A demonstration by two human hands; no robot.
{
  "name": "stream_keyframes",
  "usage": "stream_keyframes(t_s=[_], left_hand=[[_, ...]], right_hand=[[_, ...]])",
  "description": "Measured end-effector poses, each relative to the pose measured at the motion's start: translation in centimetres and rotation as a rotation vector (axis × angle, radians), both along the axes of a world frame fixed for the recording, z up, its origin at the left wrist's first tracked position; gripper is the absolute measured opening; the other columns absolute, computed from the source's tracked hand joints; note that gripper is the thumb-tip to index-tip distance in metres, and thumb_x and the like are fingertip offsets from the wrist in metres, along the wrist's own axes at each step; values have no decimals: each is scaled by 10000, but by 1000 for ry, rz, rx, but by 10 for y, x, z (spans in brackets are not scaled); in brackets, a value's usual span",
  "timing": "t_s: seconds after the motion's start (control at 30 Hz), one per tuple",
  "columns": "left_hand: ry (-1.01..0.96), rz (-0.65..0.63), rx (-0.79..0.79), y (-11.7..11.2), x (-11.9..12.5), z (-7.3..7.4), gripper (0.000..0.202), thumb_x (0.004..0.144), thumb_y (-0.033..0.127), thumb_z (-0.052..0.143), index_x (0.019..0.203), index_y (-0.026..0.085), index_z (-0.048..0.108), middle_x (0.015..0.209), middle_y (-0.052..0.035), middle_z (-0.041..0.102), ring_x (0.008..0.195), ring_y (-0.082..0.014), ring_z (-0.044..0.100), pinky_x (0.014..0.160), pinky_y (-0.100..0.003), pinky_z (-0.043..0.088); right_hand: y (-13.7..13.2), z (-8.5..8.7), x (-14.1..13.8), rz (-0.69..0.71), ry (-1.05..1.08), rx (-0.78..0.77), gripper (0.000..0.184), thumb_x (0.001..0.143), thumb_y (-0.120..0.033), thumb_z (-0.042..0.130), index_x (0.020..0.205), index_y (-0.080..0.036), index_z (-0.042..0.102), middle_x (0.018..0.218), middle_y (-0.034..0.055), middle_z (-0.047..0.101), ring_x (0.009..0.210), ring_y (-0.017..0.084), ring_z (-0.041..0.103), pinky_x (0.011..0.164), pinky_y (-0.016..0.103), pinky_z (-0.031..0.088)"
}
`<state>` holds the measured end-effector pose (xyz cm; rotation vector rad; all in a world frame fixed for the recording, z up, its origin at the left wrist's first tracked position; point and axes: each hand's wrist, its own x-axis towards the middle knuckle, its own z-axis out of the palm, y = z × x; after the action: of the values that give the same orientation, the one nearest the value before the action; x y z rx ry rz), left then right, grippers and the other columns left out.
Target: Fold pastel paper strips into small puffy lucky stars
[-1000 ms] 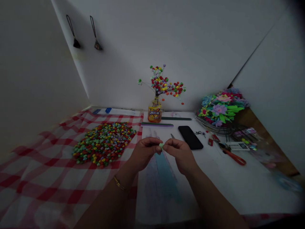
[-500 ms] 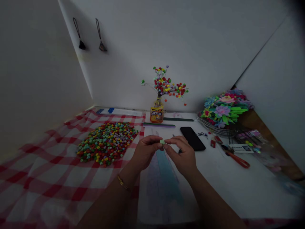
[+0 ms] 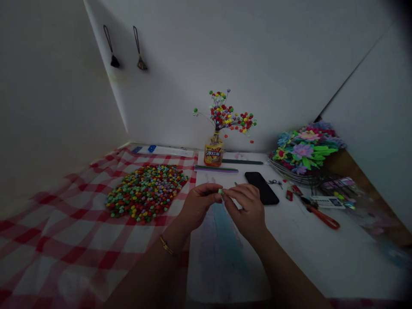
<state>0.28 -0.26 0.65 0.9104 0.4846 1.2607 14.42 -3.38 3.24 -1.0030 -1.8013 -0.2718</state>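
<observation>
My left hand point(image 3: 197, 207) and my right hand point(image 3: 247, 207) meet above the table, fingertips pinched together on a tiny light green paper star point(image 3: 220, 192). Both hands are closed on it. Under them lie long paper strips point(image 3: 222, 240) in teal and pale purple on the white table. A gold bracelet point(image 3: 167, 246) circles my left wrist. To the left, a heap of small coloured paper stars point(image 3: 146, 192) rests on the red-and-white checked cloth point(image 3: 64, 240).
A bottle vase with star-tipped stems point(image 3: 215, 151) stands at the back. A black phone point(image 3: 261, 187) lies right of my hands. Further right are a basket of paper flowers point(image 3: 302, 151), orange-handled scissors point(image 3: 322, 214) and small craft bits. Bundled strips point(image 3: 216, 169) lie near the bottle.
My hands stayed together on the green star, with the right fingers shifting their pinch slightly. The view has drifted a little to the left.
</observation>
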Motion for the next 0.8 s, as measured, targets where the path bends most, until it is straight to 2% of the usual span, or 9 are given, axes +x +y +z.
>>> stream_keyframes(t_s=[0.1,0.17,0.33,0.4,0.47,0.6,0.8], left_hand=[[16,23,17,1,0,0,218,576,121,749,786,157,703,683,-10,677,633,-100,581,666,-252,446],[23,31,41,1,-1,1,202,581,132,748,777,161,706,684,-10,680,627,-99,581,659,-247,444],[6,74,104,0,-4,3,183,570,151,756,745,181,710,650,7,667,618,-94,572,641,-235,437],[10,77,132,0,-5,4,185,563,157,760,739,181,708,652,8,658,624,-100,571,635,-238,438],[24,55,162,-1,-6,5,175,576,160,752,744,180,705,664,4,649,629,-109,571,626,-247,441],[52,7,239,-3,-6,5,149,600,141,733,743,171,702,686,1,612,648,-112,560,615,-249,442],[83,-74,282,-7,-6,9,148,626,164,716,772,162,695,696,-7,574,638,-135,566,608,-294,454]], right_hand=[[-1,0,1,32,16,-38,120,765,-211,595,834,-246,688,780,21,697,779,186,581,807,391,391],[-1,0,1,81,106,-145,120,757,-227,609,845,-250,687,800,21,695,801,187,585,823,388,395],[-1,0,2,330,628,-683,167,700,-301,669,860,-255,673,846,10,685,810,173,606,766,335,445],[0,1,2,453,792,-846,155,682,-308,682,821,-239,678,800,5,685,768,160,607,752,323,444],[0,2,2,545,865,-953,144,666,-301,693,781,-215,682,747,6,681,730,151,601,746,316,438],[-1,5,2,619,885,-1024,99,671,-280,688,700,-186,673,642,-7,643,658,122,568,715,290,424],[-3,6,2,612,809,-1029,134,700,-279,652,633,-166,627,574,-20,586,591,103,519,634,260,408]])
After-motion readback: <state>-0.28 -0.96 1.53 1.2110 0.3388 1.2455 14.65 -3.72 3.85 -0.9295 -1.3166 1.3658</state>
